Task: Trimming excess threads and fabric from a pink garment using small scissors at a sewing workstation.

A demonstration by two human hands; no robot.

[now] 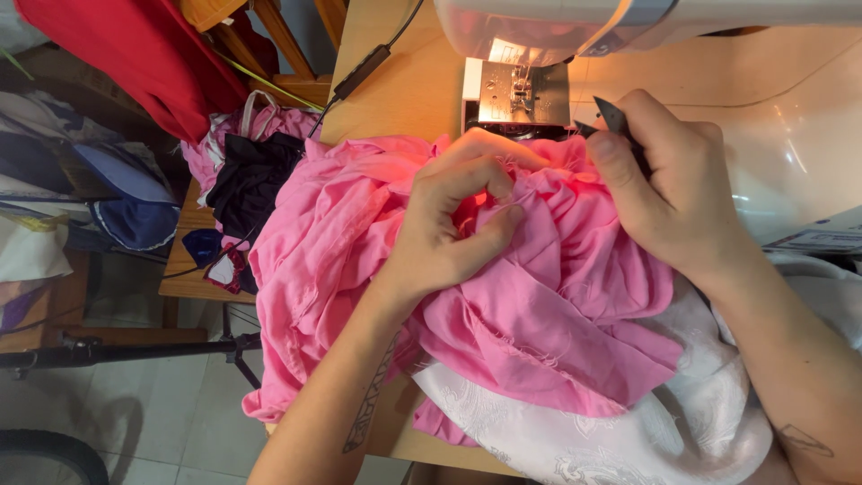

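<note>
A crumpled pink cloth (539, 314) lies heaped on the wooden table in front of a white sewing machine (628, 27). My left hand (453, 224) pinches a fold of the pink cloth near its top edge. My right hand (673, 189) grips a small dark cutting tool (615, 117), its tip at the cloth just below the machine's metal needle plate (521, 94). A white patterned fabric (611, 431) lies under the pink cloth at the near edge.
A black cable (364, 67) runs across the wooden table (395, 90). A pile of pink and black garments (251, 171) sits on a low bench to the left, with red cloth (135, 54) hanging above it. Tiled floor lies below at the left.
</note>
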